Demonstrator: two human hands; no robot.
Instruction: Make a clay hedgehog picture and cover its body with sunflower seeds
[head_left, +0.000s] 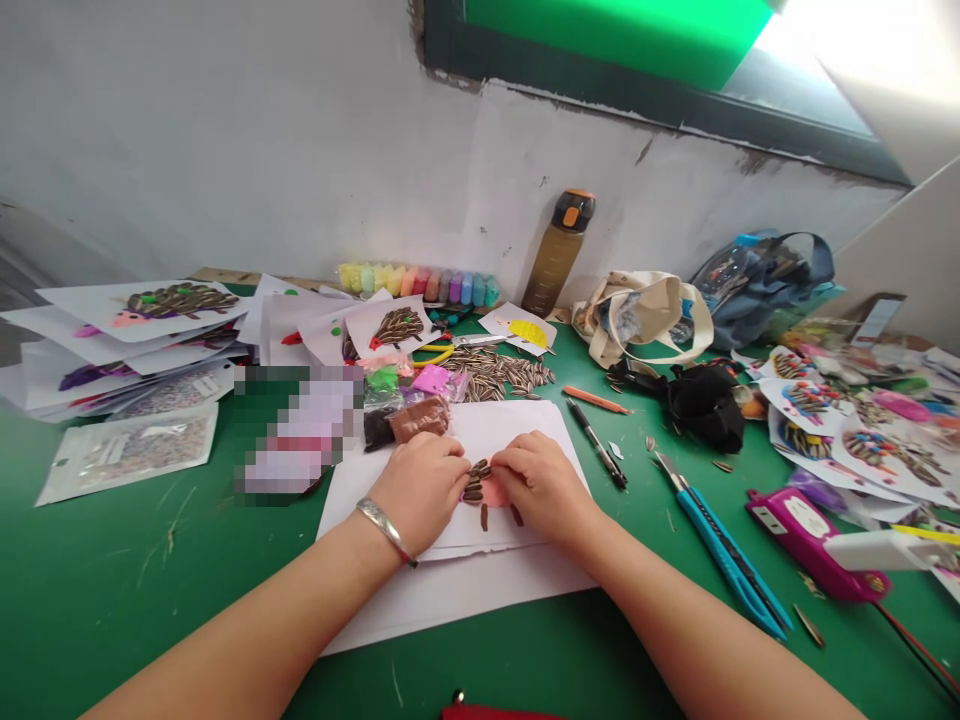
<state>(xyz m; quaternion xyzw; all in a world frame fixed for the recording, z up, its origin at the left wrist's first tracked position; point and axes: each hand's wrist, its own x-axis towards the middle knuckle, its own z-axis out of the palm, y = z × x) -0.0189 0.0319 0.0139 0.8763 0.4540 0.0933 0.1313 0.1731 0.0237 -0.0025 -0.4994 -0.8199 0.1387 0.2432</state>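
My left hand (416,490), with a silver bangle at the wrist, rests on white paper (442,605). Its fingers curl together at the left edge of a small clay picture. Opposite it, my right hand (546,490) has thumb and forefinger pinched at the picture's top; whether a seed is between them is hidden. Between the hands, striped sunflower seeds (474,485) stand on a flat pink clay shape (495,490). Two short brown clay strips (484,517) lie below it like legs. A pile of loose sunflower seeds (499,372) lies behind the paper.
Brown clay in a bag (420,418) lies behind my left hand. On the right are a pen (596,440), an orange pencil (596,400), a blue craft knife (720,545) and a magenta glue gun (817,540). Finished pictures (180,300) are stacked left; a bottle (559,250) stands behind.
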